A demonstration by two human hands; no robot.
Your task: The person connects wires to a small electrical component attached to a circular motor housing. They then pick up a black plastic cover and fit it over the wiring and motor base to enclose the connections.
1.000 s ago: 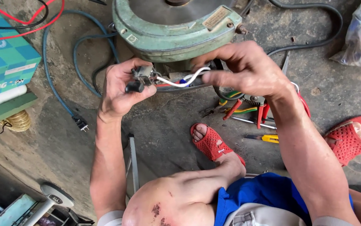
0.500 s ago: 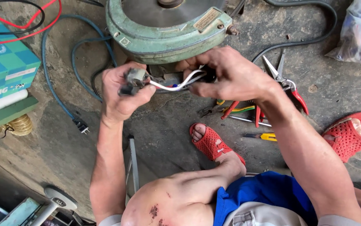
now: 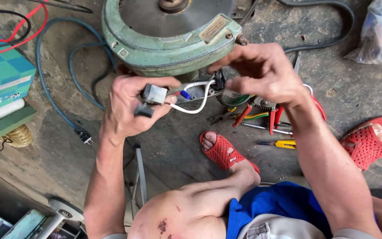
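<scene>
- Head view looks down on someone squatting on a concrete floor (image 3: 355, 97) in front of a green, round-housed motor (image 3: 169, 40).
- His left hand (image 3: 131, 106) has a closed grip on a small grey block (image 3: 154, 94) with a dark part beneath it; it sits just in front of the motor's lower edge.
- White wires (image 3: 195, 99) loop from that block back toward the housing, a blue connector (image 3: 185, 94) beside them.
- His right hand (image 3: 262, 73) hovers at the housing's edge, fingers curled and pinched near the wire ends; whether they actually hold anything I can't tell.
- Red-handled pliers (image 3: 274, 116) and a yellow-handled screwdriver (image 3: 284, 144) lie on the floor nearby.
- To my eye this is wiring work at the block; the next move seems to call for fine fingertip control of those wire ends.
</scene>
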